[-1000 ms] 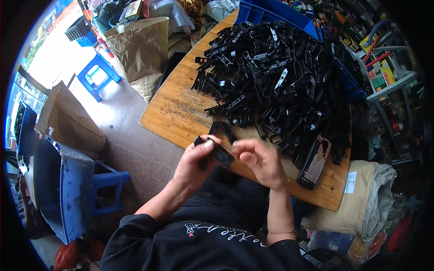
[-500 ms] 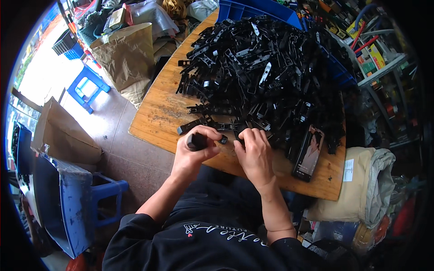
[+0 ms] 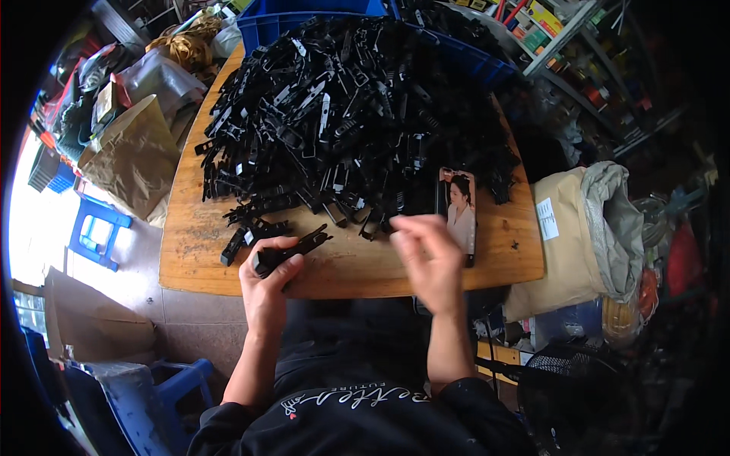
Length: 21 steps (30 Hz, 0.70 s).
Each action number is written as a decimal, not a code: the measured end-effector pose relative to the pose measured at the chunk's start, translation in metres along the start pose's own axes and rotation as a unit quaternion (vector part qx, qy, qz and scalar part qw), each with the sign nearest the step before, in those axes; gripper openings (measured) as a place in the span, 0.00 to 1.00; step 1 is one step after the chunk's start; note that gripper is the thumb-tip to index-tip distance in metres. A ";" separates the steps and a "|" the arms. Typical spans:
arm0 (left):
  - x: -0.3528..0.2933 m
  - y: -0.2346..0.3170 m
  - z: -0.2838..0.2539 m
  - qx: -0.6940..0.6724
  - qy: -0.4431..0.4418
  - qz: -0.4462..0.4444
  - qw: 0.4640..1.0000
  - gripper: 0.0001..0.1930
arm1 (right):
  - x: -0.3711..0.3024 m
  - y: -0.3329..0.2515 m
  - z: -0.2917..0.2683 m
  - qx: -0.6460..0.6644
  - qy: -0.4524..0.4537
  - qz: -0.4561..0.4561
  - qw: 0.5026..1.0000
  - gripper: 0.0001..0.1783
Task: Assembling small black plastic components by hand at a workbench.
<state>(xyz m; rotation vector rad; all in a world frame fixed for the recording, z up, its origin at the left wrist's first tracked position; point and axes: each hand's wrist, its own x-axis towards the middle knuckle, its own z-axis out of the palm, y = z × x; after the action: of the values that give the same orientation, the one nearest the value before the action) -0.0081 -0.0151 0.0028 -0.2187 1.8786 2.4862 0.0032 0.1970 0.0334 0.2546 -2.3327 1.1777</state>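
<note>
Wooden table [image 3: 190,258] | blue crate [image 3: 266,26]: black clips | left hand [image 3: 268,285] grasping black clip [image 3: 293,249] | right hand [image 3: 430,258] released

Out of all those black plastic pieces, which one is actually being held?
The long black piece gripped in the left hand at the table's near edge; the others lie loose in the heap.

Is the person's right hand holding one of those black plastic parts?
No, the right hand is empty, fingers loose above the wooden table; only the left hand holds a black part.
</note>
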 end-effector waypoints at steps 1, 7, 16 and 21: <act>0.001 0.004 -0.003 0.009 -0.007 0.001 1.000 0.11 | 0.001 0.011 -0.022 0.011 0.063 0.096 0.993 0.08; 0.012 0.011 0.007 0.001 -0.065 -0.030 0.997 0.12 | 0.010 0.157 -0.147 -0.239 0.189 0.196 0.932 0.14; 0.009 0.000 -0.003 -0.031 -0.062 -0.041 0.997 0.12 | 0.010 0.138 -0.141 -0.095 0.020 0.274 0.957 0.15; 0.005 0.005 -0.003 -0.055 -0.079 -0.035 0.995 0.11 | 0.064 0.225 -0.171 -0.182 0.164 0.188 0.951 0.19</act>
<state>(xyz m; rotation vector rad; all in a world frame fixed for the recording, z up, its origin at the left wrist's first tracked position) -0.0134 -0.0193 0.0061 -0.0857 1.6475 2.4818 -0.0766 0.4731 -0.0055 -0.4991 -2.2930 0.8416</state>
